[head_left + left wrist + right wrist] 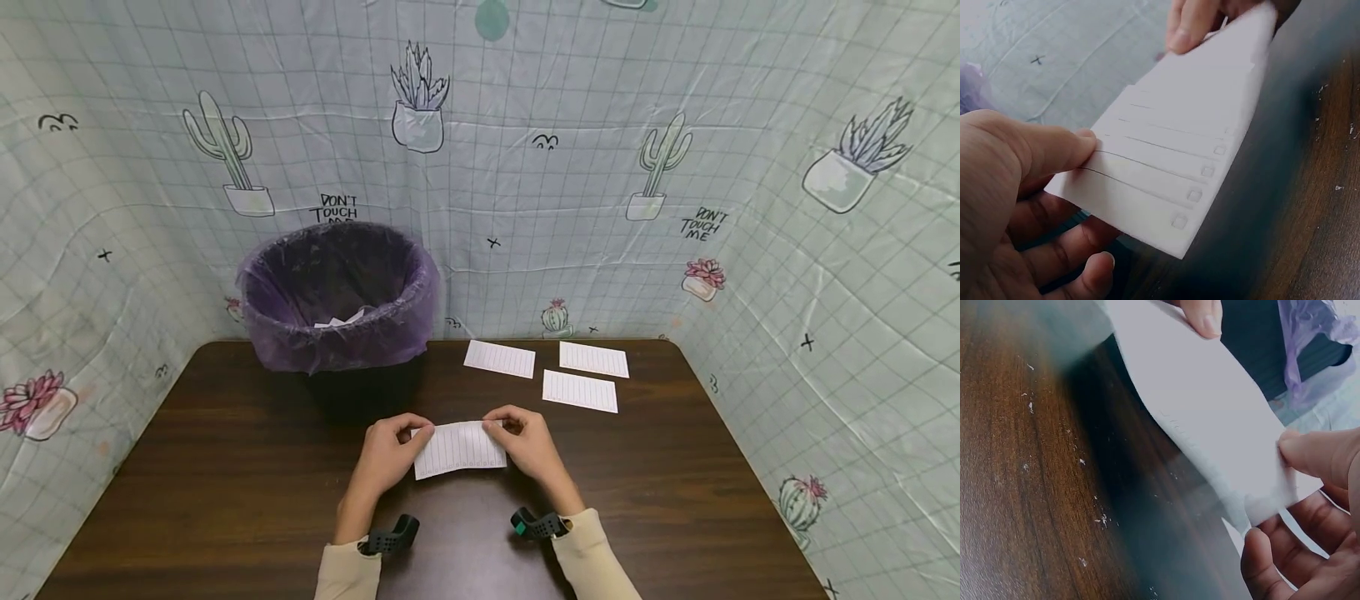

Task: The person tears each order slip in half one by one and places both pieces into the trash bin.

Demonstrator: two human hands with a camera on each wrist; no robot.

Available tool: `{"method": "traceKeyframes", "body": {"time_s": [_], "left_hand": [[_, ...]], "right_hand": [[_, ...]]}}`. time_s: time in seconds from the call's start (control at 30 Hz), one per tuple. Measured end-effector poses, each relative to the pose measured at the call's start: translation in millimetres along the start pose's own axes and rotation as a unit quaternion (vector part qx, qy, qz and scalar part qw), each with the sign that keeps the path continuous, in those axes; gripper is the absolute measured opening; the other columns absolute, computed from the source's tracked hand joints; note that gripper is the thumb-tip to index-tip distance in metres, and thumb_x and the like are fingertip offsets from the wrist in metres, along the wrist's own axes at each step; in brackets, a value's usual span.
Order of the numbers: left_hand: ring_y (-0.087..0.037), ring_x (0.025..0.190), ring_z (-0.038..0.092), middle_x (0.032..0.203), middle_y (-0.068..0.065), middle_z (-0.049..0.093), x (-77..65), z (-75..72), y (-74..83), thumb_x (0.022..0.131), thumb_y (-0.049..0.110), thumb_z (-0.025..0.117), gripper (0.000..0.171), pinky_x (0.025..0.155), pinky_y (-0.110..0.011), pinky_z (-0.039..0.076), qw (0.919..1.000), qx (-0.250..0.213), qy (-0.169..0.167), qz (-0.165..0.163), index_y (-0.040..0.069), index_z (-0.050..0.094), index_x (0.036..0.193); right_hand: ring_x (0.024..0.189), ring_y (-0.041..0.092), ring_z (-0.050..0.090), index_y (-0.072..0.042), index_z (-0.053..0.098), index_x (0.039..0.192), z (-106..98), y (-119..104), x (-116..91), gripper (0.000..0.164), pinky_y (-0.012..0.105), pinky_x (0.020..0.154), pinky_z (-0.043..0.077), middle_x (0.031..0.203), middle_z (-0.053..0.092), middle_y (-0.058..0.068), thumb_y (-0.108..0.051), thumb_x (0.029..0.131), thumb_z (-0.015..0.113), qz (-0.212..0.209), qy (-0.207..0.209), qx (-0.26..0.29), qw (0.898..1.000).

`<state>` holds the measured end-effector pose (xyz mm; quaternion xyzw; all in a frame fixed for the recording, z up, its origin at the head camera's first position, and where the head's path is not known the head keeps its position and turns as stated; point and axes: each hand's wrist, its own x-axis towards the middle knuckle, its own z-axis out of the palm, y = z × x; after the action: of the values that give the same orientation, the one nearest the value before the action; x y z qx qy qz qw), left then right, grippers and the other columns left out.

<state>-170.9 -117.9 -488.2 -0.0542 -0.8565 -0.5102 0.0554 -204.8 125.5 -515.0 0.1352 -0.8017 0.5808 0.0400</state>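
A white lined paper slip [460, 450] is held up in front of me between both hands. My left hand [387, 457] pinches its left end between thumb and fingers, and my right hand [534, 446] pinches the right end. A row of small printed boxes runs along one long edge of the slip [1147, 156] in the left wrist view. The slip [1204, 394] bends slightly in the right wrist view, with the right thumb lying on its face. Farther back on the table lie three similar slips: one paper slip [500, 359], another slip [594, 359] and a third slip [580, 391].
At the back left stands a black bin lined with a purple bag [375, 346], white paper pieces [341, 320] inside. Tiny white scraps [1102, 520] dot the brown wooden table [225, 483]. A patterned curtain [525, 183] hangs around the back and sides.
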Motion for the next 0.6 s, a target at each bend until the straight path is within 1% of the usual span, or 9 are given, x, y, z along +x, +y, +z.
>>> {"method": "traceKeyframes", "body": {"time_s": [0.07, 0.17, 0.3, 0.4, 0.5, 0.6], "left_hand": [[-0.008, 0.06, 0.041, 0.065, 0.003, 0.049, 1.0, -0.1, 0.6, 0.095, 0.014, 0.074, 0.008, 0.058, -0.022, 0.034, 1.0, -0.001, 0.001, 0.003, 0.007, 0.079, 0.096], [-0.008, 0.06, 0.041, 0.065, 0.003, 0.049, 0.6, 0.0, 0.6, 0.094, 0.013, 0.074, 0.008, 0.058, -0.022, 0.033, 1.0, -0.001, 0.005, 0.0, 0.007, 0.079, 0.096], [-0.009, 0.06, 0.042, 0.065, 0.002, 0.051, 0.3, -0.1, 0.0, 0.094, 0.012, 0.075, 0.008, 0.058, -0.022, 0.034, 0.9999, 0.004, 0.01, 0.001, 0.006, 0.079, 0.096], [-0.01, 0.061, 0.044, 0.067, 0.002, 0.053, 0.8, -0.8, -0.1, 0.094, 0.013, 0.075, 0.008, 0.058, -0.022, 0.035, 0.9999, 0.004, 0.01, 0.001, 0.006, 0.079, 0.096], [-0.011, 0.062, 0.045, 0.068, 0.001, 0.055, 1.4, -1.6, -0.3, 0.095, 0.014, 0.074, 0.009, 0.058, -0.023, 0.036, 1.0, 0.004, 0.008, -0.002, 0.006, 0.079, 0.097], [-0.011, 0.062, 0.045, 0.067, 0.001, 0.054, 0.8, -2.0, -1.1, 0.095, 0.015, 0.074, 0.01, 0.058, -0.023, 0.036, 1.0, 0.004, 0.005, -0.007, 0.007, 0.079, 0.098]], "right_hand": [[0.071, 0.004, 0.06, -0.005, 0.078, 0.095, 0, -1, 1, 0.005, 0.02, 0.068, 0.048, 0.089, 0.076, 0.012, -0.005, 0.091, 0.076, 0.006, 0.004, -0.008, 1.0], [0.072, 0.007, 0.06, -0.001, 0.077, 0.096, 1, -7, -1, 0.005, 0.02, 0.068, 0.047, 0.089, 0.075, 0.016, -0.002, 0.092, 0.074, 0.012, 0.002, -0.018, 1.0], [0.073, 0.01, 0.061, 0.004, 0.076, 0.097, -3, -27, -5, 0.007, 0.02, 0.068, 0.048, 0.089, 0.074, 0.019, 0.0, 0.093, 0.072, 0.009, -0.015, -0.016, 1.0], [0.073, 0.008, 0.062, 0.005, 0.076, 0.097, -6, -38, -8, 0.007, 0.02, 0.069, 0.05, 0.088, 0.075, 0.019, 0.0, 0.093, 0.072, -0.001, -0.022, -0.008, 1.0], [0.074, 0.008, 0.063, 0.005, 0.076, 0.097, -7, -40, -7, 0.008, 0.02, 0.07, 0.05, 0.088, 0.075, 0.018, -0.001, 0.093, 0.072, -0.001, -0.024, -0.009, 1.0], [0.074, 0.009, 0.064, 0.004, 0.076, 0.098, -4, -25, -4, 0.008, 0.02, 0.07, 0.05, 0.089, 0.075, 0.019, 0.0, 0.093, 0.071, 0.008, -0.023, -0.016, 1.0]]}}
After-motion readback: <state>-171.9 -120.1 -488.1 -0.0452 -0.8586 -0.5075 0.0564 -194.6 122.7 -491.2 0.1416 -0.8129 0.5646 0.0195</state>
